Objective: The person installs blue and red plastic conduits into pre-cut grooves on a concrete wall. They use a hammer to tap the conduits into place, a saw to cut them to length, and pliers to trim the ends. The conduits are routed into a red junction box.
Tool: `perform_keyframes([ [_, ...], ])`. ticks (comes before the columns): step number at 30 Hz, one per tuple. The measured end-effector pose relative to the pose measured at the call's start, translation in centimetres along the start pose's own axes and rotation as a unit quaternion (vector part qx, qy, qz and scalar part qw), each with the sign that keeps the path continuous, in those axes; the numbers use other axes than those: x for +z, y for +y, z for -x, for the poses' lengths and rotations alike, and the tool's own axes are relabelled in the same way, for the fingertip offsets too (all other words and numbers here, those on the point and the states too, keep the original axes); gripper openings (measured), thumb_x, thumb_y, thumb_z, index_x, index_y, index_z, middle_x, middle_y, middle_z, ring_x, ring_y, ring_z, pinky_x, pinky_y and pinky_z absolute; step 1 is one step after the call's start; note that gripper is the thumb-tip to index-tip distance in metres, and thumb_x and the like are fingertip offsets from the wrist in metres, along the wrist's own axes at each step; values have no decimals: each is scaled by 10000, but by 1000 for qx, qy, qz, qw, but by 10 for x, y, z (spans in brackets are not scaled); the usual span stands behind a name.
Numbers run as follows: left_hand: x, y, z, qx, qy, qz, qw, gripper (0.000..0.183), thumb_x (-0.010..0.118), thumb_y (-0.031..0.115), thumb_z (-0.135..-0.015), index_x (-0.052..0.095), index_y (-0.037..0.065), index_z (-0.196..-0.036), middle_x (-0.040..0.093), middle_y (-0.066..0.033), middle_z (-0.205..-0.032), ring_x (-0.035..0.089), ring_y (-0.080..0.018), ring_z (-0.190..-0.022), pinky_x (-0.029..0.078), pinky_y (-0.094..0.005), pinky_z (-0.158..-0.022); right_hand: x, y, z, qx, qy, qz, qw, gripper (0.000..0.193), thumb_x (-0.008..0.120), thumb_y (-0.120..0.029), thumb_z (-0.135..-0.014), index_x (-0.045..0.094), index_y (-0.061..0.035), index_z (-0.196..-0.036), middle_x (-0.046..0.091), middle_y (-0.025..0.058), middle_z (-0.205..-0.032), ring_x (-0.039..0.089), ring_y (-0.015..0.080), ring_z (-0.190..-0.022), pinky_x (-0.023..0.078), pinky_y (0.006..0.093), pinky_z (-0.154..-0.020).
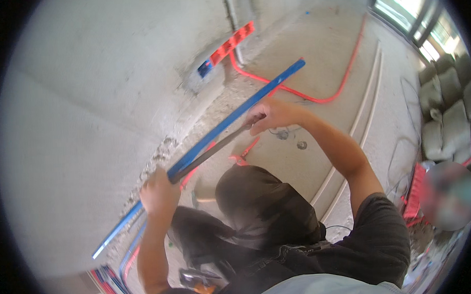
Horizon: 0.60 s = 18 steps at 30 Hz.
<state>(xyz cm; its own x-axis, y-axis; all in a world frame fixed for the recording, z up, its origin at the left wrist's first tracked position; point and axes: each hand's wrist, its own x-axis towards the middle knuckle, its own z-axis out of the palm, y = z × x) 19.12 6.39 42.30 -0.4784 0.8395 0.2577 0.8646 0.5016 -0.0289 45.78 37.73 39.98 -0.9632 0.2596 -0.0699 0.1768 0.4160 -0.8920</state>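
A long straight blue pipe (244, 105) slants across in front of me, from lower left to upper right. Beside it runs a thin dark rod (215, 152), possibly a bending spring. My left hand (160, 193) is closed around the blue pipe and the near end of the rod together. With curled fingers, my right hand (276, 114) grips the rod's far end, just below the pipe. The pipe's far end sticks out past my right hand. A row of red and blue wall boxes (232, 43) is set in the wall ahead.
From the boxes a red pipe (324, 100) bends along the floor. Near my knees lie a red-handled tool (239, 158) and a hammer (202, 199). White pipes (366, 106), stacked sacks (447, 124) and a red basket (414, 192) are on the right.
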Motion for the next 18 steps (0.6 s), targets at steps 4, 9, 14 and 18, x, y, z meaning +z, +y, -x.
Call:
perform_keyframes([
  [4,-4,-27,11,-9,3,4,1000,164,760,108,-777,610,57,-819,695,-207,-771,705,-460,-754,553,-557,-688,-57,38,32,22,92,17,995,183,791,-186,-924,797,-29,-1017,752,33,-897,668,98,-852,521,306,-779],
  [9,-6,-39,35,-32,-75,14,997,160,766,103,-790,647,33,-872,706,-236,-798,703,-488,-788,549,-557,-716,-80,58,38,2,190,-11,982,198,791,-202,-917,778,-11,-967,724,20,-865,649,105,-841,509,299,-788],
  [14,-21,-22,26,-90,-124,32,988,277,803,214,-859,675,-6,-966,720,-260,-852,705,-502,-860,545,-551,-745,-54,39,39,1,355,-8,935,163,747,-157,-949,749,5,-954,681,7,-853,620,100,-845,475,268,-782],
  [18,-36,-15,10,-138,-170,136,966,378,827,301,-893,677,-29,-1001,719,-258,-857,702,-490,-852,536,-528,-757,-52,66,45,-47,368,-144,917,198,749,-221,-965,769,-26,-997,634,-52,-834,543,40,-764,426,254,-668],
])
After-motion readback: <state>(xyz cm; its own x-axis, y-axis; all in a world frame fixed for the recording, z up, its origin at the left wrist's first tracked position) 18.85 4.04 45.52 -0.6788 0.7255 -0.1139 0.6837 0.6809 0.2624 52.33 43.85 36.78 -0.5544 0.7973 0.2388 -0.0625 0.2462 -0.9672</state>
